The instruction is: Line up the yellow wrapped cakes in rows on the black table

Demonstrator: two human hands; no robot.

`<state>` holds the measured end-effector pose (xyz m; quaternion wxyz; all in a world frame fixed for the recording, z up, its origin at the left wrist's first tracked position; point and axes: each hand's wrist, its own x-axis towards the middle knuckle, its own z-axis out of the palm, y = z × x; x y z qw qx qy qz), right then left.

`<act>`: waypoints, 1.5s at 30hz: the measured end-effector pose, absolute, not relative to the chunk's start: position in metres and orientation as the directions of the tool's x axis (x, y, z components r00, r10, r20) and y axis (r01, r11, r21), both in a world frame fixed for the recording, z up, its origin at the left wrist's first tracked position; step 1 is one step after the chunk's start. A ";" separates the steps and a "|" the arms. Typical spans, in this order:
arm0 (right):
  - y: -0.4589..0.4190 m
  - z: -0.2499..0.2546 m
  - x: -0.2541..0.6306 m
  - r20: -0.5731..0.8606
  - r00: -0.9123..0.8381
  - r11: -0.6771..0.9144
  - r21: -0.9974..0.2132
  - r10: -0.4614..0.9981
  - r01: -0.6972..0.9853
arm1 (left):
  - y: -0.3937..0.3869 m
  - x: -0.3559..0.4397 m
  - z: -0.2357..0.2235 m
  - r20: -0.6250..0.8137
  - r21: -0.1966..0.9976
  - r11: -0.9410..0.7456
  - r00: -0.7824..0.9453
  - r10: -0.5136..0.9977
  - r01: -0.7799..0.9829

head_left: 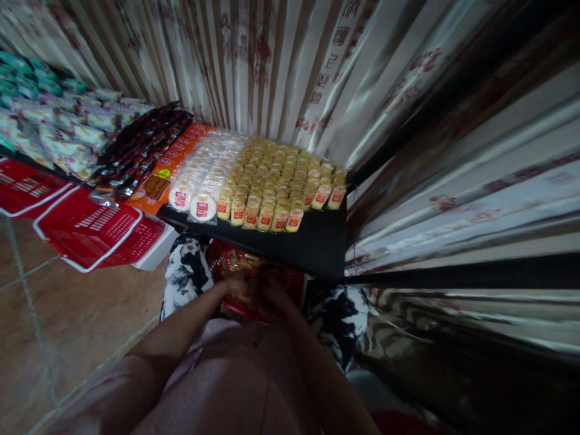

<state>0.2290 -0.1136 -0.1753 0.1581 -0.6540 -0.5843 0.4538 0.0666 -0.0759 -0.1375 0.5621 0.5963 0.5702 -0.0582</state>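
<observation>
My left hand (235, 282) and my right hand (272, 287) are close together low in the picture, over a red bag of small snack packets (254, 302) that rests between my knees. Both hands have their fingers curled down into the packets; what each one grips is too dark and small to name. Just above the hands is a black shelf (317, 241) with rows of yellow snack packets (281, 175) laid flat.
Round white packets (203, 205), orange packets (167, 169) and dark packets (140, 145) lie further left on the shelf. Red shopping baskets (95, 232) stand on the tiled floor at left. Patterned curtains (408, 121) hang behind and to the right.
</observation>
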 end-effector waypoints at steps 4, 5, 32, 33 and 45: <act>-0.115 -0.148 0.241 -0.362 -0.140 -0.249 -0.827 0.921 0.504 | -0.074 0.056 -0.101 -0.705 0.700 0.480 0.403 0.584 0.529; -0.117 -0.141 0.244 -0.349 -0.135 -0.253 -0.851 0.927 0.460 | -0.076 0.055 -0.093 -0.702 0.712 0.552 0.428 0.570 0.434; -0.114 -0.022 0.283 0.096 0.220 -0.048 -0.821 0.971 0.569 | -0.036 0.136 0.010 -0.107 0.823 -0.226 0.534 0.839 0.520; -0.110 -0.024 0.285 0.040 0.233 -0.079 -0.874 0.972 0.479 | -0.033 0.143 0.011 -0.086 0.819 -0.249 0.539 0.838 0.517; -0.033 -0.051 0.316 -0.090 0.491 -0.199 -0.964 0.867 0.174 | -0.040 0.207 -0.003 0.055 0.876 -0.211 0.345 0.937 0.434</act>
